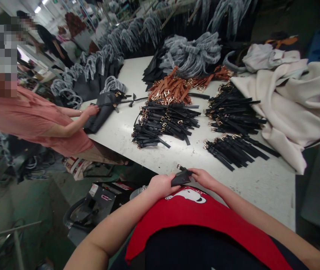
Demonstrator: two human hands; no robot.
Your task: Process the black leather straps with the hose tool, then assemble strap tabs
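Observation:
In front of my red apron, my left hand (162, 186) is closed round one end of a black leather piece (181, 178), which looks like a wide strap or tab. My right hand (202, 177) pinches its other side, where a small metal buckle sticks out. Beyond my hands on the table lies a pile of black buckled straps (165, 122). A neater row of black straps (233, 152) is laid out to the right, with another stack (230, 108) behind it. My fingertips are partly hidden by the piece.
The white table (117, 138) ends close to my body. Brown straps (169, 88), grey-wrapped handles (193, 52) and cream material (283, 97) lie farther back. At left, a co-worker in a pink shirt (44, 112) handles a black bag (103, 108). A dark machine (100, 204) stands below left.

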